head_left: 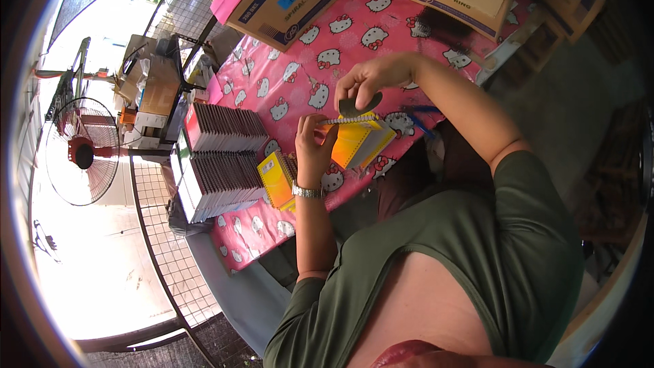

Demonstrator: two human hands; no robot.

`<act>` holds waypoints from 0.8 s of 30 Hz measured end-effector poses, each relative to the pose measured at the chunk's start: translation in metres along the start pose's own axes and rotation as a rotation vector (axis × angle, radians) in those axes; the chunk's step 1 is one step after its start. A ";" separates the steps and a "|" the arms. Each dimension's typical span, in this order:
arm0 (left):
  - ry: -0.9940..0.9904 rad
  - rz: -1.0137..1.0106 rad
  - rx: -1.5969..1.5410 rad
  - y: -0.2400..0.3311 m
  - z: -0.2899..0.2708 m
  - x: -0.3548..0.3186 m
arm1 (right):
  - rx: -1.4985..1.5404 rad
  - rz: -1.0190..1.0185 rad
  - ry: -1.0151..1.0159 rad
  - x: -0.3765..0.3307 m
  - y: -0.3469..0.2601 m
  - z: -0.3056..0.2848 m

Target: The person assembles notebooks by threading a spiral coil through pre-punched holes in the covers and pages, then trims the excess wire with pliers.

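Observation:
Between my hands a yellow-orange spiral notebook [350, 142] stands partly opened on the table, its coil along the upper edge. My left hand [314, 143], with a metal watch at the wrist, pinches the coil's left end between thumb and fingers. Closed around a dark curved piece [360, 107], my right hand [371, 82] holds it just above the coil; its exact kind is unclear. More yellow spiral notebooks [277, 181] lie left of my left wrist. Farther left stand two tall stacks of spiral notebooks [228, 127], their coils showing as dark ridges.
A pink cartoon-print cloth [283, 75] covers the table. Cardboard boxes stand at its far side, one closed-looking carton [289, 3] left and an open carton [456, 0] right. Thin blue items [424, 110] lie near my right forearm. A fan [83, 152] stands at the left.

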State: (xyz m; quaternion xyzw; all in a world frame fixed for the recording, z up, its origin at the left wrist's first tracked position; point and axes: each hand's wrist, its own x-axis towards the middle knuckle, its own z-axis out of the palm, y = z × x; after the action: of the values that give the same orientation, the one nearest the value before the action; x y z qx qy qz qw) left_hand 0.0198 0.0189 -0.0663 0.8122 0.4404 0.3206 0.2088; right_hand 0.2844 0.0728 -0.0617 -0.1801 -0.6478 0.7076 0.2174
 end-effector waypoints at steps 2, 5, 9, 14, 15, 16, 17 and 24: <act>-0.015 -0.032 -0.031 -0.001 -0.001 -0.004 | -0.603 0.142 0.118 0.004 -0.007 0.002; -0.018 -0.028 -0.073 0.000 -0.001 0.002 | 0.000 -0.041 -0.042 0.006 -0.005 -0.003; -0.024 -0.033 -0.076 -0.004 -0.001 0.000 | -0.183 0.074 0.018 0.009 -0.013 0.004; -0.017 -0.093 -0.109 -0.008 -0.002 -0.002 | -0.289 0.141 0.039 0.011 -0.006 -0.002; -0.012 -0.086 -0.116 -0.009 -0.001 0.000 | -0.558 0.198 0.116 0.015 0.016 -0.019; -0.013 -0.106 -0.126 -0.009 -0.001 0.000 | -0.728 0.321 0.272 0.016 0.039 -0.035; -0.010 -0.129 -0.138 -0.010 -0.001 0.000 | -0.900 0.446 0.427 0.013 0.058 -0.045; 0.178 -0.399 -0.677 -0.018 0.004 -0.014 | -1.060 -0.077 1.378 -0.047 0.156 0.012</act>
State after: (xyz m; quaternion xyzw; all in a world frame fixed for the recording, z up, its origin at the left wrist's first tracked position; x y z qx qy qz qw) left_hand 0.0066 0.0166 -0.0853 0.5651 0.4752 0.4698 0.4839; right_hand 0.3059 0.0273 -0.2172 -0.6237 -0.6216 0.0379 0.4724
